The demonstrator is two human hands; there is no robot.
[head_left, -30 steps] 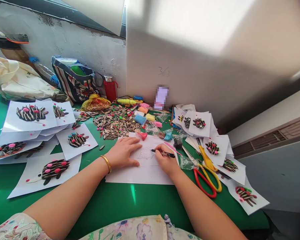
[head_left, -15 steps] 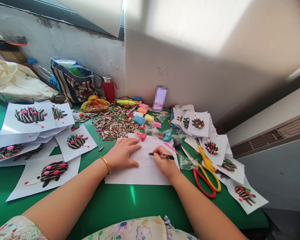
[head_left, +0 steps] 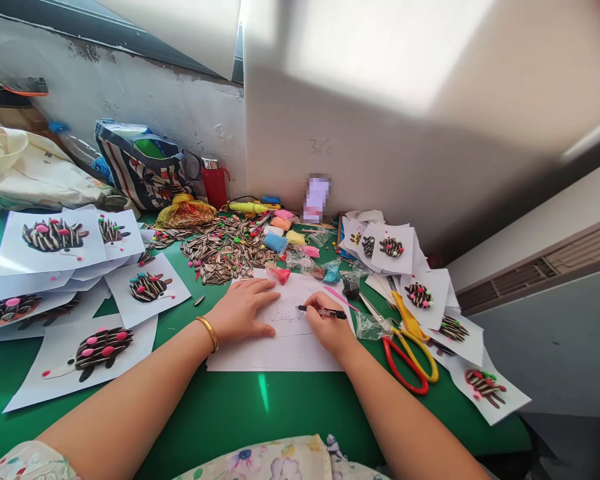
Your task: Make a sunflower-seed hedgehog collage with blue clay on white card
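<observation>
White paper (head_left: 270, 357) lies on the green table in front of me, with a small outline drawing of a hedgehog (head_left: 287, 309) on it. My left hand (head_left: 243, 308) rests flat on the sheet's left side, fingers spread, thumb below the drawing. In my right hand (head_left: 330, 327) is a black pen (head_left: 330, 312), pinched between thumb and fingers. The pen's tip is at the right end of the drawn hedgehog's back. A pink stick (head_left: 341, 297) lies beside the paper's right edge, just past the right hand.
Striped sunflower seeds (head_left: 220, 250) and bagged coloured clay (head_left: 277, 241) lie behind the paper. Scissors (head_left: 405, 360) and a yellow cutter (head_left: 407, 313) are at right. Seed hedgehog cards (head_left: 125, 373) lie on both sides. A red flask (head_left: 214, 183) and a striped bag (head_left: 145, 163) stand behind.
The view has shifted slightly, moving the scene a little left and down. My left hand stays on the paper, and my right hand still holds the pen at the drawing.
</observation>
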